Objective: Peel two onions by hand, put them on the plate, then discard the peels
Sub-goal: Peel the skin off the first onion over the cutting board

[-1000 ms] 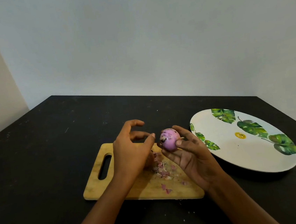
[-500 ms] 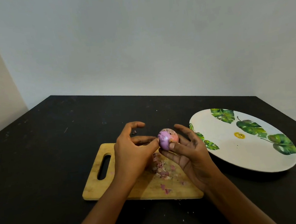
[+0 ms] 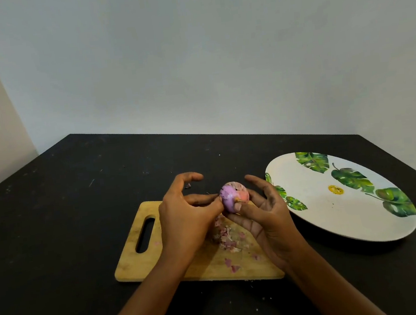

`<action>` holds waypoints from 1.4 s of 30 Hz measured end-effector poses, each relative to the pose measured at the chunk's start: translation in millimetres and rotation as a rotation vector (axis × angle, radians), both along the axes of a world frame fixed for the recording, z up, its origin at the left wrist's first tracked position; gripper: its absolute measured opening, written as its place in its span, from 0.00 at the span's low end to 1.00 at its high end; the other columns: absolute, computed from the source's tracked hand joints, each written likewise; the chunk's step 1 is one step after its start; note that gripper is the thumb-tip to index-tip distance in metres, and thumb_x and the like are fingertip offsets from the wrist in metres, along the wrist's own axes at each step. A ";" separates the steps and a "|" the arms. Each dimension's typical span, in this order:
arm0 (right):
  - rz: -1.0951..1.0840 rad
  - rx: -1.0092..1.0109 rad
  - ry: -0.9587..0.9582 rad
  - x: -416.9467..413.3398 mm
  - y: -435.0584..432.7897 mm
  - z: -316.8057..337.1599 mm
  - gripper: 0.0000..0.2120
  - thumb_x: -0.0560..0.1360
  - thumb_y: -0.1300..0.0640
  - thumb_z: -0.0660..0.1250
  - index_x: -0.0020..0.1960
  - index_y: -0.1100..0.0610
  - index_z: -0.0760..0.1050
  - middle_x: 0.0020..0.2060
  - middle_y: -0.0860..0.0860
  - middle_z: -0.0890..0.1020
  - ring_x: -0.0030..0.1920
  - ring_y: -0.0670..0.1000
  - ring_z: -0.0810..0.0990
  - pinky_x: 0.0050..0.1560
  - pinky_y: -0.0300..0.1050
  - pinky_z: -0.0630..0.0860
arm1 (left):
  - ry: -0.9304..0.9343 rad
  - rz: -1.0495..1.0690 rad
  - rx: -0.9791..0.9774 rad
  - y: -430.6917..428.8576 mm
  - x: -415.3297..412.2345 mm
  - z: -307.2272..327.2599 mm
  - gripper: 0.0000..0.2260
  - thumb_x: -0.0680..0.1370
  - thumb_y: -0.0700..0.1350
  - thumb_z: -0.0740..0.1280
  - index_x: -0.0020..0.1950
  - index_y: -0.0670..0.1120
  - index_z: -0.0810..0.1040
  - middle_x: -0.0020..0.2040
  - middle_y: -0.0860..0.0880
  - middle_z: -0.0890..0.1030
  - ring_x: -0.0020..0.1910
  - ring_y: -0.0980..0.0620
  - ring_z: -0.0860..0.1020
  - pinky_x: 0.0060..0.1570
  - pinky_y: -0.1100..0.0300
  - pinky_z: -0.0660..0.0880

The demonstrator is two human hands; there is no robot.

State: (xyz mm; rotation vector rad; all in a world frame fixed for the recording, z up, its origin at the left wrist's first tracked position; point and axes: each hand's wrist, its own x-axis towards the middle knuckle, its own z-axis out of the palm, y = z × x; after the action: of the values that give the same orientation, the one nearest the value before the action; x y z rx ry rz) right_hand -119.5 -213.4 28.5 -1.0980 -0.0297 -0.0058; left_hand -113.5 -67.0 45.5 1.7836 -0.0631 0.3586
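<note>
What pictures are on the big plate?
The plate is white with green leaves and a small yellow mark near its middle; the head view shows it.

A single head-worn camera looks forward and down, close above the cutting board (image 3: 130, 267), facing the wall (image 3: 191, 56) beyond it.

One purple onion (image 3: 233, 197), one leaf-patterned plate (image 3: 323, 212), one wooden cutting board (image 3: 136, 265), two hands: left hand (image 3: 185, 218), right hand (image 3: 267, 217); peel scraps (image 3: 226, 235), perhaps a dozen.
</note>
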 end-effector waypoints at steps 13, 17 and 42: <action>-0.048 0.026 -0.007 -1.4 5.9 1.7 0.36 0.56 0.62 0.75 0.62 0.50 0.70 0.55 0.54 0.81 0.52 0.57 0.84 0.48 0.51 0.83 | -0.057 0.089 0.017 -4.2 2.5 -5.6 0.20 0.70 0.40 0.72 0.57 0.56 0.70 0.41 0.58 0.81 0.41 0.64 0.79 0.47 0.64 0.77; -0.060 0.050 -0.010 -0.2 2.7 1.3 0.33 0.60 0.66 0.73 0.63 0.51 0.70 0.53 0.53 0.82 0.51 0.57 0.85 0.45 0.50 0.83 | -0.084 0.034 -0.079 -3.7 3.1 -0.9 0.27 0.70 0.39 0.73 0.61 0.56 0.64 0.49 0.58 0.78 0.42 0.67 0.78 0.38 0.76 0.73; -0.003 -0.099 -0.009 -3.3 10.1 -5.5 0.38 0.59 0.60 0.80 0.65 0.46 0.69 0.60 0.55 0.80 0.56 0.58 0.82 0.54 0.56 0.80 | -0.027 -0.012 -0.161 -4.5 1.0 0.5 0.43 0.64 0.31 0.75 0.66 0.62 0.58 0.48 0.52 0.70 0.36 0.56 0.77 0.36 0.68 0.77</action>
State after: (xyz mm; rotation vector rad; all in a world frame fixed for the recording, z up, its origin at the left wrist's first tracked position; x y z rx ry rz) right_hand -122.8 -203.4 23.0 -1.1966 -0.0364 -0.0117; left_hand -112.4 -71.4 46.0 1.6189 -0.0629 0.3689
